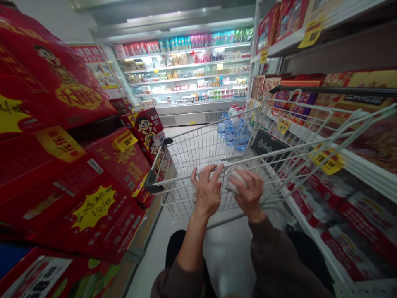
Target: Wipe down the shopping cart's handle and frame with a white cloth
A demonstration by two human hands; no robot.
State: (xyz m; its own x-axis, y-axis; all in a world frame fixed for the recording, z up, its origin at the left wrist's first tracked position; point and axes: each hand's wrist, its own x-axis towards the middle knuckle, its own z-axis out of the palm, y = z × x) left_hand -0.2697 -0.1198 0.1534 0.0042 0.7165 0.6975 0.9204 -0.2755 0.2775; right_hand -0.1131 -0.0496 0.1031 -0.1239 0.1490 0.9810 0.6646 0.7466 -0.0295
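Left hand (206, 191): fingers spread and curved, tips at the near rail (182, 176) of a wire shopping cart (198, 165), no closed grip visible. Right hand (250, 194): fingers pressed together, wrapped over a crumpled white wad (234, 181), material unclear. The wad sits between the hands, just above the near rail, close to the left fingertips (221, 166). Cannot tell if it touches the rail.

Large water bottles (235, 132) with pale blue tint stand at the far end of the basket. Brown sleeves (273, 256) cover both forearms up to the wrists; dark trousers (176, 248) show below.

Aisle: stacked red gift boxes (62, 194) with yellow price tags on the left of the cart. Shelves of boxed goods (350, 203) on the right, also with yellow tags. Refrigerated display case (186, 70) with packaged products at the far end of the aisle.
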